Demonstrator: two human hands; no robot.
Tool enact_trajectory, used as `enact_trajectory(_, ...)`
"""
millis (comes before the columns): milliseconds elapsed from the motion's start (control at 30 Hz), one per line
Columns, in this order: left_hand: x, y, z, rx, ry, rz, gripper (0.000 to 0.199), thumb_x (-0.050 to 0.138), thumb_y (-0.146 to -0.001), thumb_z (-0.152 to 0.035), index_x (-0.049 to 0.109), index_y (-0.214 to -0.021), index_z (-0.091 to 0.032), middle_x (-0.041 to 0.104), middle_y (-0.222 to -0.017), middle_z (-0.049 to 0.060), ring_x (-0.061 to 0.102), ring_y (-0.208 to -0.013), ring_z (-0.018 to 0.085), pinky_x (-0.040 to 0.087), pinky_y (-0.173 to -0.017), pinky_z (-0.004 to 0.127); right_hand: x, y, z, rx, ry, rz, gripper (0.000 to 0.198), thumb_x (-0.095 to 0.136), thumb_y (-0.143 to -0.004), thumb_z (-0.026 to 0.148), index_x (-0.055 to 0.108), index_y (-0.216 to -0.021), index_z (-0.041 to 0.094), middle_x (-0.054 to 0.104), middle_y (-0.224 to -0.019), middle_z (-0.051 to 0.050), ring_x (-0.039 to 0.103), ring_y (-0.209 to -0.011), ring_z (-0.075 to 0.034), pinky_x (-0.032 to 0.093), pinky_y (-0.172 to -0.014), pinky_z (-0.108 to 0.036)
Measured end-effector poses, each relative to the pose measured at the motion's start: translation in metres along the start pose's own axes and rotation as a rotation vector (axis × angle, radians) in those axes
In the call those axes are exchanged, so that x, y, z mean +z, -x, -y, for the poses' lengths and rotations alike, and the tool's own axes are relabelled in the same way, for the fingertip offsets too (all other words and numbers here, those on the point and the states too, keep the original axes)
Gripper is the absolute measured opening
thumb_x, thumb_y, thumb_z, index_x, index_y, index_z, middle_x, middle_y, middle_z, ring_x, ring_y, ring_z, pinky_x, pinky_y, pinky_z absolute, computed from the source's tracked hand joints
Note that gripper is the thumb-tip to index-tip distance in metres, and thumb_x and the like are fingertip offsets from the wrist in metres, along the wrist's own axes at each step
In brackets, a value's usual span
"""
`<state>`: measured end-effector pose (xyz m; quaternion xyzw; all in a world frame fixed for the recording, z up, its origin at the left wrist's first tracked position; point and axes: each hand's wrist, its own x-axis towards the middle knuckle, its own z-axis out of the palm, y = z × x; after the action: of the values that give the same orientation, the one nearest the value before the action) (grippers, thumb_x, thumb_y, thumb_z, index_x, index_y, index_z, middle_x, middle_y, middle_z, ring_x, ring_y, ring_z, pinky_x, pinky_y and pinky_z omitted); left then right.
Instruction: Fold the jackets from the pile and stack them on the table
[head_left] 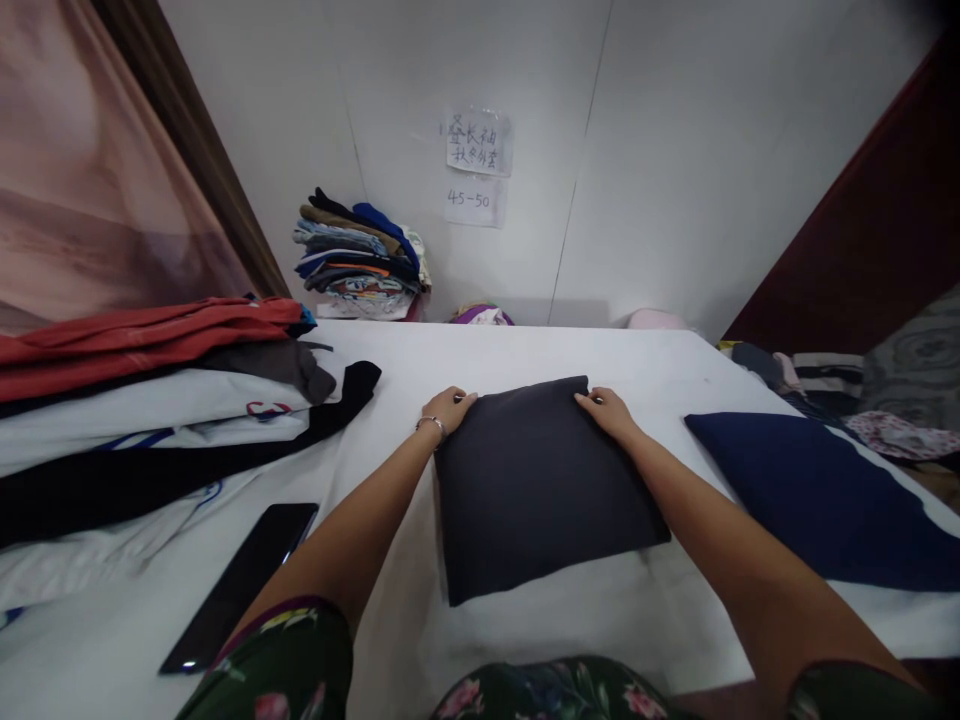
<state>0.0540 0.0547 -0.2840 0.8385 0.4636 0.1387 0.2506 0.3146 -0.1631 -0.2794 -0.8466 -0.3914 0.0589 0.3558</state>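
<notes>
A dark grey garment (547, 490), folded into a flat square, lies in front of me on the white-covered table (420, 350). My left hand (448, 412) pinches its far left corner, a bracelet at the wrist. At the far right corner, my right hand (606, 412) grips the cloth between thumb and fingers. Both hands are closed on the far edge, which rises slightly on the right. The garment's exact kind cannot be made out while folded.
Loose clothes (150, 400) are heaped at the left, near a black phone (244, 580). A folded navy garment (817, 490) lies at the right. Against the wall stands a stack of folded clothes (360, 255). Handwritten paper signs (476, 165) hang above.
</notes>
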Motion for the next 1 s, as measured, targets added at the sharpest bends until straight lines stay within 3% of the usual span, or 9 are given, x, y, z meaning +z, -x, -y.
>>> enact_trajectory(100,0.002,0.001,-0.008,-0.011,-0.029,0.025,0.029,0.056,-0.082,-0.045,0.068,-0.098,-0.025,0.070,-0.110,0.005,0.062,-0.103,0.023,0.044,-0.084,0.031,0.002,-0.002,0.002,0.102,-0.114,0.036,0.043,0.049,-0.079,0.061,0.058,-0.068,0.021,0.066,-0.071,-0.004,0.062,-0.070,-0.020,0.049,-0.065,-0.032)
enact_trajectory(267,0.009,0.002,-0.018,-0.059,-0.068,-0.001,0.025,0.050,-0.086,-0.038,0.067,-0.097,-0.024,0.070,-0.109,0.007,0.062,-0.103,0.024,0.044,-0.086,0.033,0.009,-0.006,-0.007,0.098,-0.032,-0.050,0.029,0.048,-0.081,0.040,0.058,-0.063,0.020,0.067,-0.112,-0.008,0.061,-0.101,-0.021,0.046,-0.087,-0.030)
enact_trajectory(467,0.004,0.011,-0.023,-0.060,-0.105,-0.037,0.028,0.045,-0.088,-0.032,0.067,-0.101,-0.022,0.069,-0.111,0.007,0.060,-0.108,0.023,0.043,-0.093,0.036,0.014,-0.003,-0.015,0.103,0.131,0.014,0.028,0.052,-0.082,0.037,0.062,-0.062,0.019,0.068,-0.112,-0.008,0.061,-0.103,-0.022,0.044,-0.086,-0.029)
enact_trajectory(567,0.001,0.030,-0.033,0.079,-0.129,-0.093,0.038,0.042,-0.091,-0.037,0.059,-0.121,-0.022,0.057,-0.134,0.007,0.047,-0.127,0.022,0.032,-0.107,0.038,0.011,0.000,-0.013,0.099,0.201,0.038,0.033,0.049,-0.086,0.040,0.065,-0.067,0.019,0.070,-0.101,-0.010,0.062,-0.100,-0.022,0.044,-0.083,-0.029)
enact_trajectory(667,0.008,0.052,-0.043,0.267,-0.222,0.023,0.058,0.036,-0.089,-0.058,0.045,-0.137,-0.027,0.035,-0.152,0.006,0.027,-0.140,0.028,0.021,-0.113,0.052,0.005,0.002,-0.003,0.119,0.267,0.044,0.030,0.050,-0.086,0.041,0.068,-0.083,0.017,0.069,-0.100,-0.014,0.060,-0.104,-0.027,0.044,-0.085,-0.035)
enact_trajectory(733,0.015,0.062,-0.048,0.282,-0.282,0.182,0.070,0.028,-0.086,-0.069,0.036,-0.144,-0.030,0.023,-0.157,0.006,0.018,-0.143,0.032,0.015,-0.111,0.061,0.003,0.004,0.013,0.052,0.343,-0.020,0.034,0.052,-0.086,0.039,0.065,-0.106,0.014,0.061,-0.122,-0.018,0.050,-0.121,-0.032,0.039,-0.095,-0.044)
enact_trajectory(833,0.020,0.067,-0.052,0.232,-0.325,0.309,0.078,0.019,-0.084,-0.073,0.028,-0.148,-0.029,0.017,-0.159,0.007,0.015,-0.144,0.034,0.012,-0.110,0.064,0.010,0.010,0.047,-0.259,0.426,-0.052,0.053,0.045,-0.090,0.041,0.044,-0.137,0.014,0.031,-0.151,-0.017,0.022,-0.141,-0.032,0.024,-0.109,-0.053)
enact_trajectory(933,0.020,0.067,-0.053,0.231,-0.343,0.299,0.080,0.017,-0.083,-0.073,0.025,-0.149,-0.029,0.015,-0.159,0.007,0.014,-0.144,0.033,0.010,-0.110,0.065,0.027,0.015,0.068,-0.552,0.413,0.174,0.059,0.035,-0.093,0.051,0.034,-0.144,0.020,0.026,-0.155,-0.011,0.015,-0.145,-0.025,0.016,-0.114,-0.048)
enact_trajectory(1000,0.020,0.067,-0.052,0.219,-0.346,0.286,0.081,0.017,-0.083,-0.075,0.025,-0.149,-0.029,0.015,-0.159,0.007,0.013,-0.145,0.033,0.009,-0.110,0.065,0.037,0.012,0.065,-0.497,0.444,0.324,0.063,0.031,-0.092,0.058,0.037,-0.143,0.022,0.031,-0.154,-0.010,0.019,-0.144,-0.025,0.014,-0.115,-0.048)
